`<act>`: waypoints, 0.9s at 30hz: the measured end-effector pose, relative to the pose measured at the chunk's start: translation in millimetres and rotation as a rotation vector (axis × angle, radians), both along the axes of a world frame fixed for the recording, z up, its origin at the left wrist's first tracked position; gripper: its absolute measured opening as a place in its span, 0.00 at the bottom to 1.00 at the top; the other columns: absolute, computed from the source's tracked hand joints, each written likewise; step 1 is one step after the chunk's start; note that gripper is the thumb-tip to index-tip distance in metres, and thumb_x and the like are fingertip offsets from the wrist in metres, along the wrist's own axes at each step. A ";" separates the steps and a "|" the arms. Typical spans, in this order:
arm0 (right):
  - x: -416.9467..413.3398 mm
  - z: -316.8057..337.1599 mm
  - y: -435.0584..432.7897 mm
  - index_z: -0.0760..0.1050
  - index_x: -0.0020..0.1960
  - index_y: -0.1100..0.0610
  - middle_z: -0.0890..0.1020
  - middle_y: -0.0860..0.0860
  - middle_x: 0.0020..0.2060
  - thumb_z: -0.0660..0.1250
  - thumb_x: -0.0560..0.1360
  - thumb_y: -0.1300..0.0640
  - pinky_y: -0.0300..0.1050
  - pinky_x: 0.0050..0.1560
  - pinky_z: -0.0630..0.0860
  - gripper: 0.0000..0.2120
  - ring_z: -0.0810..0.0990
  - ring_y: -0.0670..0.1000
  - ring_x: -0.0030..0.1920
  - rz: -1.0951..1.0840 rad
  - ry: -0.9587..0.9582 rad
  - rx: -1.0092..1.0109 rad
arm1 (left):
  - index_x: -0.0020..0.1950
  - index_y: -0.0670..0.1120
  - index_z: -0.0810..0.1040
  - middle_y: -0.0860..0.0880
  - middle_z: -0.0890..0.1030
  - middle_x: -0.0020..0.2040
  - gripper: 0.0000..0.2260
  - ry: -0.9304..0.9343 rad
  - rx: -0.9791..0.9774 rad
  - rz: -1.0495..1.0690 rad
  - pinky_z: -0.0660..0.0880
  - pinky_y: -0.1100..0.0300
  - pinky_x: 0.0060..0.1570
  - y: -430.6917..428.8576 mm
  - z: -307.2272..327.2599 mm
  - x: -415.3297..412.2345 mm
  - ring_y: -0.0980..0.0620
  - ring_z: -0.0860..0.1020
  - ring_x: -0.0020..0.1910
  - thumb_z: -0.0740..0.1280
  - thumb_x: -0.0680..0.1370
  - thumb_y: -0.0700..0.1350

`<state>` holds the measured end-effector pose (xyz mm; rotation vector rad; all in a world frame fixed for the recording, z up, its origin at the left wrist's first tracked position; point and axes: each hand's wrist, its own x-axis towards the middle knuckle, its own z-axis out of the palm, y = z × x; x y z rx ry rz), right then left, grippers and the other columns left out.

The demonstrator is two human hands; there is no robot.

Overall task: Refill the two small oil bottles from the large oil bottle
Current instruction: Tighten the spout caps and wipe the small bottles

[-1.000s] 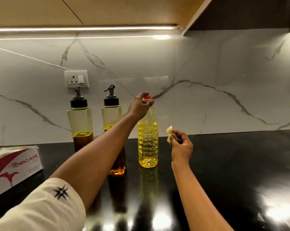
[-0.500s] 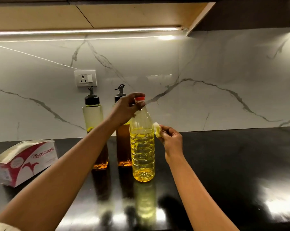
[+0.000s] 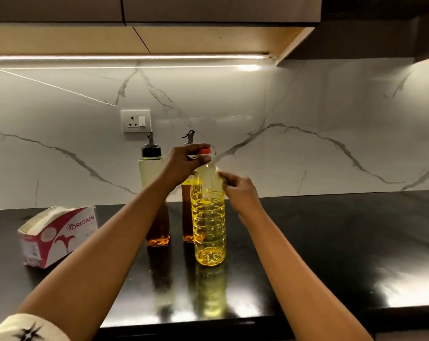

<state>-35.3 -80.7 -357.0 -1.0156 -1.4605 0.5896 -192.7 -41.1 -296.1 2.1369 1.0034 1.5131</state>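
My left hand (image 3: 184,163) pinches the red screw cap (image 3: 205,151) of the large clear plastic bottle of yellow oil (image 3: 208,217), which stands upright on the glossy black tabletop (image 3: 319,242), positioned to unscrew it. My right hand (image 3: 240,193) closes against the bottle's shoulder to steady it; whether that grip also pinches something, I cannot tell. The two small black-capped dispenser bottles (image 3: 151,168) stand capped just behind, so pouring is judged not begun.

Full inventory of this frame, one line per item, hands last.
Large clear plastic oil bottle: 1, yellow oil, upright at counter centre.
Red screw cap: 1, on the large bottle.
Small dispenser bottles with black spouts: 2, amber oil low inside, behind the large bottle; right one mostly hidden.
White and red tissue box: 1, counter left.
White wall socket: 1, on the marble backsplash.
Glossy black countertop: 1.
Left hand: gripping the red cap.
Right hand: at the large bottle's shoulder; blurred, contents unclear.
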 end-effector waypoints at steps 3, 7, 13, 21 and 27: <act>5.8 -57.0 -2.5 0.80 0.55 0.51 0.84 0.47 0.47 0.66 0.77 0.59 0.35 0.40 0.75 0.10 0.80 0.44 0.45 0.003 0.008 -0.249 | 0.63 0.50 0.78 0.48 0.80 0.56 0.17 0.028 0.003 0.008 0.82 0.53 0.43 3.5 -0.4 1.9 0.48 0.80 0.51 0.71 0.74 0.44; 1.4 -113.4 0.5 0.83 0.43 0.52 0.85 0.51 0.42 0.70 0.73 0.59 0.50 0.45 0.79 0.04 0.83 0.51 0.46 0.007 -0.050 -0.573 | 0.63 0.51 0.78 0.50 0.79 0.54 0.17 0.070 0.020 0.033 0.82 0.46 0.45 2.9 -0.2 3.0 0.46 0.80 0.51 0.71 0.74 0.46; 6.8 -25.9 -1.0 0.78 0.52 0.58 0.80 0.54 0.46 0.61 0.77 0.67 0.46 0.51 0.78 0.10 0.79 0.51 0.46 0.020 0.138 -0.373 | 0.63 0.51 0.78 0.50 0.78 0.55 0.17 0.078 0.030 0.031 0.81 0.46 0.47 0.7 -1.2 1.5 0.45 0.79 0.53 0.71 0.75 0.46; -4.9 63.7 10.2 0.77 0.57 0.58 0.79 0.54 0.48 0.61 0.77 0.64 0.46 0.44 0.80 0.11 0.79 0.51 0.46 -0.150 -0.264 -0.187 | 0.61 0.54 0.74 0.48 0.77 0.58 0.15 0.085 -0.012 -0.119 0.79 0.58 0.45 0.3 0.7 1.5 0.47 0.78 0.53 0.67 0.77 0.40; 14.4 -61.6 8.7 0.78 0.51 0.64 0.79 0.54 0.38 0.59 0.78 0.66 0.41 0.37 0.76 0.10 0.77 0.48 0.35 0.100 -0.157 -0.618 | 0.61 0.54 0.73 0.49 0.76 0.57 0.16 0.072 -0.046 -0.193 0.80 0.63 0.45 -2.5 2.1 2.4 0.55 0.78 0.50 0.65 0.78 0.37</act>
